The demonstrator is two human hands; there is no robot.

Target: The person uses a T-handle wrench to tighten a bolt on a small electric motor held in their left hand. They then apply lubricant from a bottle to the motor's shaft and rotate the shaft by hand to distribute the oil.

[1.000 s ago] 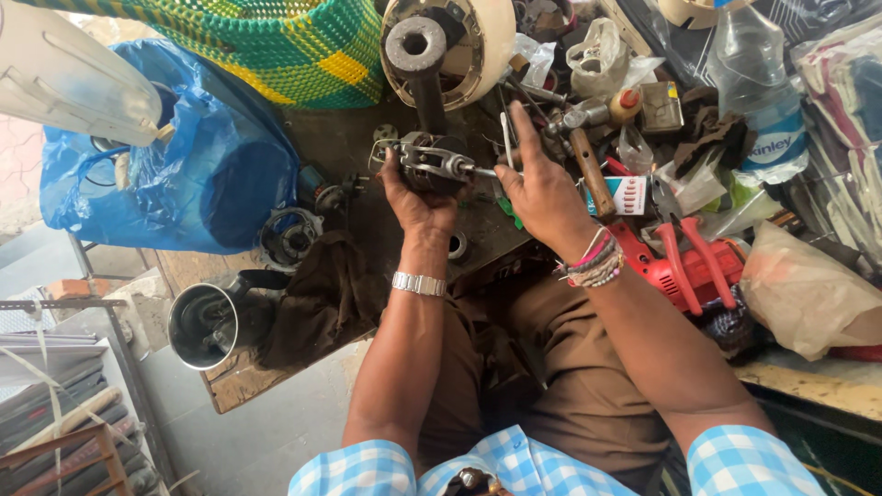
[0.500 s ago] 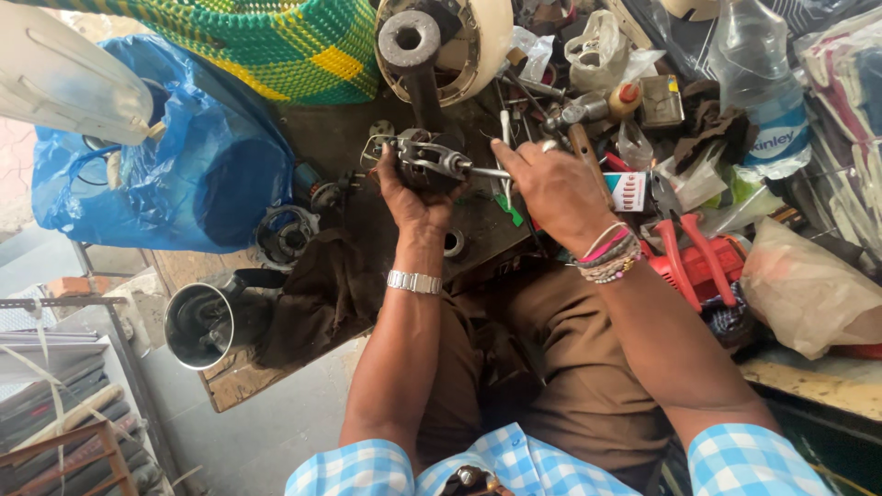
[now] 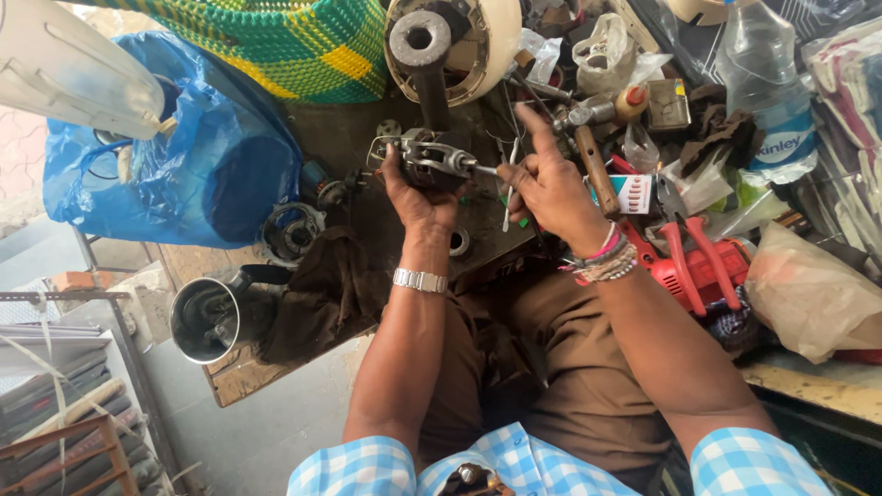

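- Cluttered repair table (image 3: 367,138), dark and stained, crowded with parts, tools and bags; seen from above, over brown trousers and checked blue sleeves.
- Left hand (image 3: 418,197): clenched from below around a small motor assembly (image 3: 427,158), raised just over the table; grip likely chosen to steady the part and turn its metal bracket and shaft end toward the other hand.
- Right hand (image 3: 551,188): thumb and fingers pinched at the motor's shaft tip, index finger raised; whether a slim tool sits in the pinch cannot be told. Beaded bands on this wrist, metal watch (image 3: 420,280) on the left.
- Motor assembly: between both hands, centre of view, just before a round cream fan housing (image 3: 473,46) with a dark shaft.
- Wooden-handled hammer (image 3: 593,156) lying just beside the right hand, presumably kept within reach.
- Red-handled cutters (image 3: 698,262) near the right wrist, on a red casing.
- Packages: small flat white carton with a red band (image 3: 634,193), touching the hammer handle; clear plastic bottle with a blue label (image 3: 767,101), upper right; large blue plastic bag (image 3: 184,156), left; green-and-yellow woven basket (image 3: 303,46), top; tan plastic bag (image 3: 818,298), right edge.
- Steel cup (image 3: 204,320) and dark cloth (image 3: 322,294) at the table's near left edge.
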